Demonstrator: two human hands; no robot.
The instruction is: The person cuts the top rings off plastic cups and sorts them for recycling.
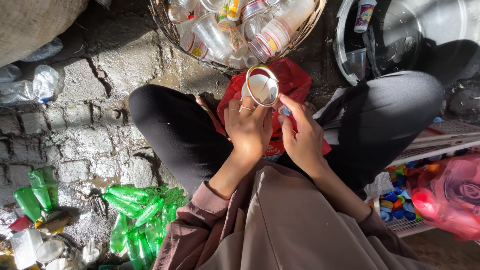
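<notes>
Two hands work over the lap: the left hand (248, 126) is wrapped around a small white plastic cup (260, 89), which juts out past its fingertips toward twelve o'clock, while the right hand (300, 132) pinches at the cup's rim from four o'clock. Judging by the full basket (167, 22) of cups at twelve, green bottles (137, 212) at seven and caps tray (425, 150) at four, much seems already sorted, this cup not yet.

Cracked stone ground (95, 125) — crushed green bottles (135, 210), clear bottles (35, 82), woven basket (167, 20) on it.
</notes>
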